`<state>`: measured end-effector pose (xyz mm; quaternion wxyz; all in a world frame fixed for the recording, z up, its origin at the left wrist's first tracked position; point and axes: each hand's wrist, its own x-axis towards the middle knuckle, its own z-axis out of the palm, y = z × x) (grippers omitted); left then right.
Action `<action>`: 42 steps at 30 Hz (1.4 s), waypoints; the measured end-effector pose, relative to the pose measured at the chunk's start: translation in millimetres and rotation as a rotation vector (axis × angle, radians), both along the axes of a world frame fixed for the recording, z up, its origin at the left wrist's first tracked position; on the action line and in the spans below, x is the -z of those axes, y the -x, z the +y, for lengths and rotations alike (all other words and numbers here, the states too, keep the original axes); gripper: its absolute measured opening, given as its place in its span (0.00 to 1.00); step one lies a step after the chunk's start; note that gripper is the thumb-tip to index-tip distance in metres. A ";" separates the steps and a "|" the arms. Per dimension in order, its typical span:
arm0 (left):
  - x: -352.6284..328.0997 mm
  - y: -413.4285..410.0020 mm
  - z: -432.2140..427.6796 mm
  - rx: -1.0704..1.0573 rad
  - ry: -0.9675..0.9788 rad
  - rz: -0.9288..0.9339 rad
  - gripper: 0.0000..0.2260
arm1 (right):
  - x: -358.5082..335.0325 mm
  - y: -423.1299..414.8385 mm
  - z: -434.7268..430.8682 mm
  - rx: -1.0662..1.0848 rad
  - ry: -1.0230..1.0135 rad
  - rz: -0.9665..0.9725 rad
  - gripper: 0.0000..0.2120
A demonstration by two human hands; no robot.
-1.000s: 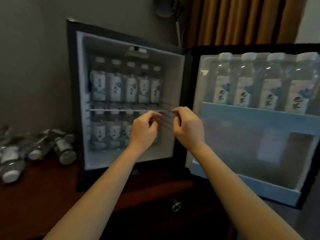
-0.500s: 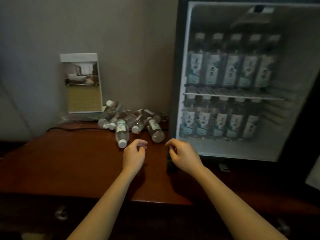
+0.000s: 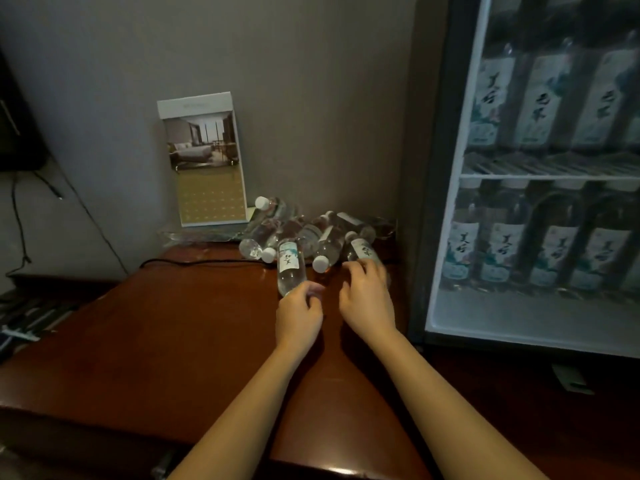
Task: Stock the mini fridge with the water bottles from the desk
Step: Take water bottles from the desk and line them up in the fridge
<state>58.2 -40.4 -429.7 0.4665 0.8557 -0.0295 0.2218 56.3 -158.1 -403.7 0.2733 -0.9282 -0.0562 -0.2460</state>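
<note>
Bottles (image 3: 311, 233): lying heaped on desk (image 3: 173, 323) beside fridge (image 3: 437, 168).
Left hand (image 3: 299, 315): curling at base of nearest bottle (image 3: 290, 263), grip unclear.
Right hand (image 3: 367, 296): over neighbouring bottle (image 3: 362, 251), grip unclear.
Handling: probably light, slick, rolling; grasp labelled middle.

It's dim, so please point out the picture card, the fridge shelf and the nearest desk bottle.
picture card (image 3: 202, 150): head view, on its room photo.
fridge shelf (image 3: 554, 165): head view, on its wire rack.
nearest desk bottle (image 3: 289, 260): head view, on its label.
</note>
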 end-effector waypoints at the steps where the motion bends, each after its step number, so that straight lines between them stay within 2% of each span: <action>1: 0.1 -5.9 -3.4 0.005 -0.013 -0.023 0.11 | 2.1 -7.4 1.6 0.052 -0.009 0.043 0.21; 5: 0.8 -24.2 -15.2 0.077 -0.039 -0.065 0.11 | 17.0 -27.7 1.3 0.165 0.003 0.220 0.29; 8: 1.1 -29.1 -14.3 0.138 0.051 -0.049 0.12 | 21.3 -35.3 -2.6 0.189 -0.031 0.252 0.32; 14: 1.8 -33.9 -8.3 0.153 0.177 0.047 0.12 | 17.2 -42.8 -8.8 0.212 -0.199 0.271 0.24; 20: 7.7 -32.0 -11.9 0.292 0.095 0.150 0.11 | 15.1 -38.7 -8.3 0.128 -0.139 0.254 0.22; 23: 6.0 -33.5 -10.8 0.302 0.182 0.233 0.12 | 14.3 -37.0 -8.1 0.101 -0.190 0.246 0.23; 28: -3.0 -30.1 -14.0 0.357 0.373 0.311 0.16 | 15.5 -38.2 -8.1 -0.043 -0.265 0.340 0.22; 35: -4.9 -31.4 -12.7 0.371 0.466 0.375 0.18 | 4.9 -32.3 -10.0 -0.006 -0.277 0.356 0.08; 40: -4.6 -32.9 -14.8 0.372 0.525 0.389 0.12 | -6.7 -6.6 -7.9 -0.047 -0.238 0.484 0.12; 42: -6.1 -32.4 -14.8 0.365 0.573 0.401 0.10 | -7.7 -0.5 -8.2 -0.073 -0.288 0.548 0.21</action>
